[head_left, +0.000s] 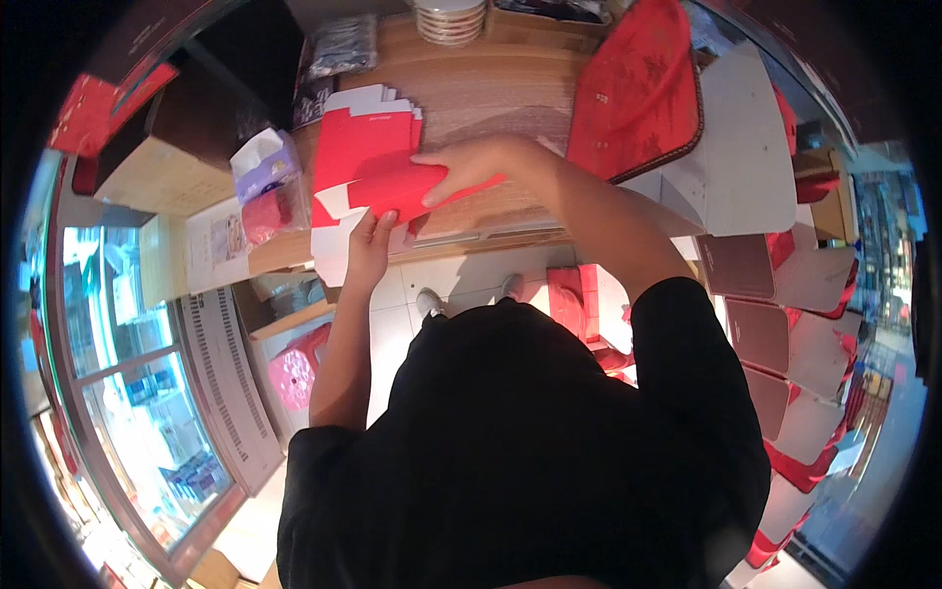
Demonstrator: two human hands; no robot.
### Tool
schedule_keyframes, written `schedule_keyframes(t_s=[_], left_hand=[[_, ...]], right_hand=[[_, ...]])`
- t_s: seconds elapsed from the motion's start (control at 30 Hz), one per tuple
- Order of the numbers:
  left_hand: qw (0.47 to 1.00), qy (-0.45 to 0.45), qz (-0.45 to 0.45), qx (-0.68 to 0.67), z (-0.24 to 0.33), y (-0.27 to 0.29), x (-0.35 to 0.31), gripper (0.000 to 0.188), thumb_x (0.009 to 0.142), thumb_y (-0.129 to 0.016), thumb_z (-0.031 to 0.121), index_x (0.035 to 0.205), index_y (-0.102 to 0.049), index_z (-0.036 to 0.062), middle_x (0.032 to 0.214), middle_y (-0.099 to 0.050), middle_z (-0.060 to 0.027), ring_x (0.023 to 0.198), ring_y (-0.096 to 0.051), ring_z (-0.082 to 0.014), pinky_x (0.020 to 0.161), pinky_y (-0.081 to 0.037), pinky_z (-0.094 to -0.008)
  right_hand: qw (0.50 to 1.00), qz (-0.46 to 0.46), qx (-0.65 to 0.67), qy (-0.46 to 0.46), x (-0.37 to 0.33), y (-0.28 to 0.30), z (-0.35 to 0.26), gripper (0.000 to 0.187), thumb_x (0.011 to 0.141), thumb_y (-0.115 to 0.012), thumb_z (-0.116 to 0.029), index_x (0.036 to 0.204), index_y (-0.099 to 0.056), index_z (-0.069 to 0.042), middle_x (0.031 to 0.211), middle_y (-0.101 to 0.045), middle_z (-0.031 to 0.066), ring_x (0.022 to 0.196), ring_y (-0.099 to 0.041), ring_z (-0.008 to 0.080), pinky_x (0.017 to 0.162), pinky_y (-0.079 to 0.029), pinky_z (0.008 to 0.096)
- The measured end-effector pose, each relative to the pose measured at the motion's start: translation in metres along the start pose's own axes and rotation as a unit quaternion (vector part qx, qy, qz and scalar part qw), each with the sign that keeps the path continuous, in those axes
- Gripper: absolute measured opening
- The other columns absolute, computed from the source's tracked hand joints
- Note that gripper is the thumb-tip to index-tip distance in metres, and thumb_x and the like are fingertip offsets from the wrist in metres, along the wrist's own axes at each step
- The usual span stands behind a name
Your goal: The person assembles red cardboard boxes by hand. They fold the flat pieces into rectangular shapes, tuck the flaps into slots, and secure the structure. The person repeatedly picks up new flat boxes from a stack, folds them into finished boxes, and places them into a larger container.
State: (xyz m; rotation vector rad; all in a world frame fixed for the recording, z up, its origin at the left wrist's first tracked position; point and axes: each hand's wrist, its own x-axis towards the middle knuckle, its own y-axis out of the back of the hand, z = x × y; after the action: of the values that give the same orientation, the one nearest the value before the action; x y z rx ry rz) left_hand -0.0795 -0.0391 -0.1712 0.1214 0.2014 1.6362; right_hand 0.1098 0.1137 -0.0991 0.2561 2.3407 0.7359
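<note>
Head view shows us our two bare hands at work on a red cardboard carton with white inner flaps (pixel 368 157), which lies at eleven o'clock on a wood-grain tabletop (pixel 496 74). Its staggered white tabs point toward twelve, and a pale flap hangs over the tabletop's near edge.

Our left hand (pixel 367 247), at ten o'clock, is clamped on the carton's near edge, thumb on top; the other fingers are mostly hidden. Our right hand (pixel 469 165), at twelve, lies across the red panel with thumb and fingers spread; we cannot tell whether it grips or only presses. The two hands are apart but near each other.

Around the carton, we see a purple-and-white tissue pack (pixel 263 162) at ten o'clock, with a red item in clear plastic (pixel 270 214) just beside it. A silvery plastic-wrapped packet (pixel 343 44) lies at eleven, and a stack of white round bowls (pixel 449 22) stands at twelve. At one o'clock a large red panel with rounded corners (pixel 633 93) leans at a tilt, beside a pale grey board (pixel 748 142) at two. Further round, at three to four, we have a column of maroon-and-grey boxes (pixel 760 337).
</note>
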Motion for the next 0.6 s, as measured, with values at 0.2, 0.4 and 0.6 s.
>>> schedule_keyframes(t_s=[0.2,0.4,0.6], left_hand=[[1.0,0.004,0.001,-0.017,-0.018,0.005,-0.008,0.025,0.095,-0.05,0.02,0.106,-0.057,-0.0007,0.092,-0.062,-0.0041,0.086,-0.052,-0.0092,0.079,-0.043,-0.0251],[0.994,-0.025,0.088,0.063,-0.029,0.004,-0.015,0.028,0.09,-0.057,0.02,0.11,-0.054,-0.0004,0.102,-0.06,-0.0101,0.096,-0.054,-0.0161,0.086,-0.042,-0.0294],[0.972,0.02,0.212,-0.099,-0.022,0.009,-0.027,0.062,0.087,-0.06,0.027,0.134,-0.029,0.0028,0.131,-0.041,-0.0176,0.119,-0.043,-0.0277,0.101,-0.032,-0.0407]], right_hand=[[0.999,-0.04,0.017,0.011,0.006,0.005,0.01,0.098,0.063,-0.077,-0.046,0.138,-0.03,-0.003,0.133,-0.044,0.0194,0.121,-0.045,0.0279,0.099,-0.036,0.0329],[0.997,0.056,0.018,0.044,0.005,-0.006,0.01,0.076,0.062,-0.081,-0.033,0.122,-0.047,-0.003,0.115,-0.057,0.0154,0.104,-0.056,0.0247,0.087,-0.044,0.0347],[0.947,0.136,0.286,0.042,-0.047,0.003,-0.012,0.064,0.069,-0.076,-0.019,0.123,-0.047,0.0,0.114,-0.058,0.0108,0.102,-0.056,0.0172,0.087,-0.045,0.0318]])
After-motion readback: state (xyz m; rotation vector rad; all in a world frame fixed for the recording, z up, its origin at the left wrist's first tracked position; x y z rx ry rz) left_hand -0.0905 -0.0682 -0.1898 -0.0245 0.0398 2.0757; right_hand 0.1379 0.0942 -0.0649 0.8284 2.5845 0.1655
